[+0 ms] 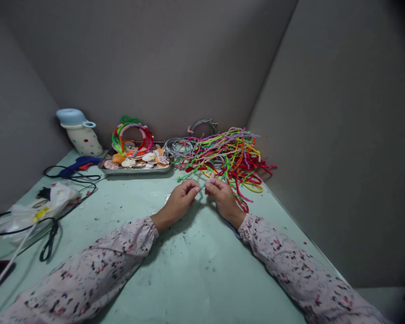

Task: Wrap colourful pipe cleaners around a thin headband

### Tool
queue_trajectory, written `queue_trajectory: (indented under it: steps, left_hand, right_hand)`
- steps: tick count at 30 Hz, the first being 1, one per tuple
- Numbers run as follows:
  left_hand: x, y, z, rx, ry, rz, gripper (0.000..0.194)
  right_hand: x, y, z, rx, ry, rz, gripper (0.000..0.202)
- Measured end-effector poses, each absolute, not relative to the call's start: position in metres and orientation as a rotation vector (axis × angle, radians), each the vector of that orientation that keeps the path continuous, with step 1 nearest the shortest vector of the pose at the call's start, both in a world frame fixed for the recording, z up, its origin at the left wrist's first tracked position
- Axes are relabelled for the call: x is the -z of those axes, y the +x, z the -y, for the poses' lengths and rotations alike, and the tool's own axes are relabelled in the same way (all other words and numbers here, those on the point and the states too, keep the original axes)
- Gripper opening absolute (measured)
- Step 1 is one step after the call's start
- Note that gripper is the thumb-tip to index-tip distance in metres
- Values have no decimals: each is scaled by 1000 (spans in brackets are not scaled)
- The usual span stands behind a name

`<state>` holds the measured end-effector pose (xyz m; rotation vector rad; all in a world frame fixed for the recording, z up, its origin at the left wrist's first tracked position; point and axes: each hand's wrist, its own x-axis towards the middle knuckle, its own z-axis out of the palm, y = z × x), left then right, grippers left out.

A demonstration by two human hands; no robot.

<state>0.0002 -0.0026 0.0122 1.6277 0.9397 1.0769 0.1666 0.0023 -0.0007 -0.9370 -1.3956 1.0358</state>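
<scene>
My left hand [180, 198] and my right hand [226, 200] meet above the middle of the table, fingertips pinched and a small gap between them. A short green and pale pink pipe cleaner [202, 186] spans that gap, its ends partly hidden by my fingers. A pale pink tip pokes up at my right fingertips. Just behind my hands lies a loose heap of colourful pipe cleaners [236, 150]. Coils of grey wire [179, 147] rest at the heap's left side.
Left of the wire, a metal tray [138, 170] holds seashells, with colourful wrapped hoops [149, 137] on top. A bottle with a blue lid [83, 137] stands at the back left. Black cable [50, 238] and a plastic bag [59, 195] lie along the left side. Grey walls enclose the table.
</scene>
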Motion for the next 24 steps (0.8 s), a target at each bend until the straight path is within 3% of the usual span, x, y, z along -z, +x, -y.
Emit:
queue_trajectory:
  steps: [24]
  left_hand:
    - [-14, 2, 4, -1065, 1592, -932, 22]
  right_hand:
    - [9, 165, -8, -1248, -879, 1291, 22]
